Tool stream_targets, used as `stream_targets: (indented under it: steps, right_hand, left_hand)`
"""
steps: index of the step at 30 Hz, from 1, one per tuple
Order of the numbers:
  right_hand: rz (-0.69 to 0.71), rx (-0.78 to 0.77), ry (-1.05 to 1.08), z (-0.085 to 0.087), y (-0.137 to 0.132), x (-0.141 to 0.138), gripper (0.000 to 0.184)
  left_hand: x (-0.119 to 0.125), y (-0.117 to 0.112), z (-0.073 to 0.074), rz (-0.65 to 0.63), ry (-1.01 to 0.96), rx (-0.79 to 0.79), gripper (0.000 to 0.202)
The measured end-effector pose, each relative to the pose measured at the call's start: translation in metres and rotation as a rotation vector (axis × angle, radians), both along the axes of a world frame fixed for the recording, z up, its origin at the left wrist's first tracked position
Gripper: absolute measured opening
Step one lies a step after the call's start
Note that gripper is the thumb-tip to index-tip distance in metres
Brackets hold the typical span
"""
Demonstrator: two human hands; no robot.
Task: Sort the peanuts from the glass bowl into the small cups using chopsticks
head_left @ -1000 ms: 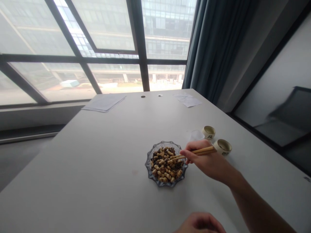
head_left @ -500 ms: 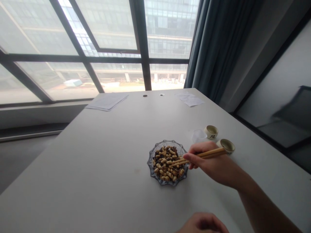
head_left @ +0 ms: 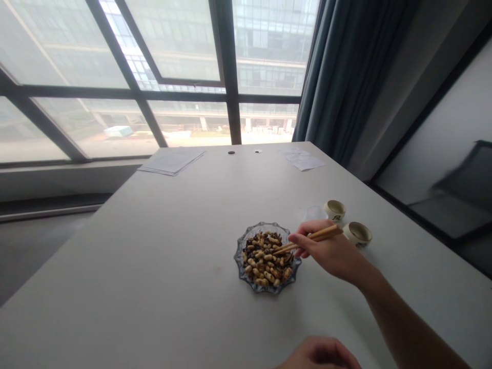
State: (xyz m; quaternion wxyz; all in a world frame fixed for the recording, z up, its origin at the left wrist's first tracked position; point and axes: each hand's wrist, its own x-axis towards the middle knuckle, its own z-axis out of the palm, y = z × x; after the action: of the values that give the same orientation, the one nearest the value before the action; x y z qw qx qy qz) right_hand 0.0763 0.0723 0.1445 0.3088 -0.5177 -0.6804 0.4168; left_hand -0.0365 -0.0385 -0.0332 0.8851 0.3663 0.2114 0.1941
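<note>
A scalloped glass dish (head_left: 241,254) full of peanuts and dark seeds (head_left: 266,259) sits on the white table (head_left: 154,266). My right hand (head_left: 326,251) is closed round a pair of wooden chopsticks (head_left: 311,238), whose tips reach into the right side of the pile. My left hand (head_left: 319,353) rests at the bottom edge of the view, fingers curled in, only partly visible.
Two small ceramic cups (head_left: 335,209) (head_left: 357,233) and a clear plastic cup (head_left: 315,212) stand just right of the dish. Papers (head_left: 172,160) (head_left: 302,159) lie at the far edge by the window. A dark curtain (head_left: 338,77) hangs at the back right.
My right hand has tilted the chopsticks and shifted their tips slightly within the dish. The view has drifted a little. My left hand stays put.
</note>
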Motion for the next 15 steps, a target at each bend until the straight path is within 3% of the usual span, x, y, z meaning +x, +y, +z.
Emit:
stream_targets:
  steps: [10,15]
  right_hand:
    - [-0.011,0.094,-0.096,0.002,-0.001,-0.001,0.042]
    - [-0.140,0.125,-0.101,0.025,-0.012,0.018,0.044]
  left_hand:
    - [0.001,0.000,0.000,0.002,0.012,-0.011,0.068]
    - [-0.002,0.000,0.002,-0.002,0.025,-0.013,0.067]
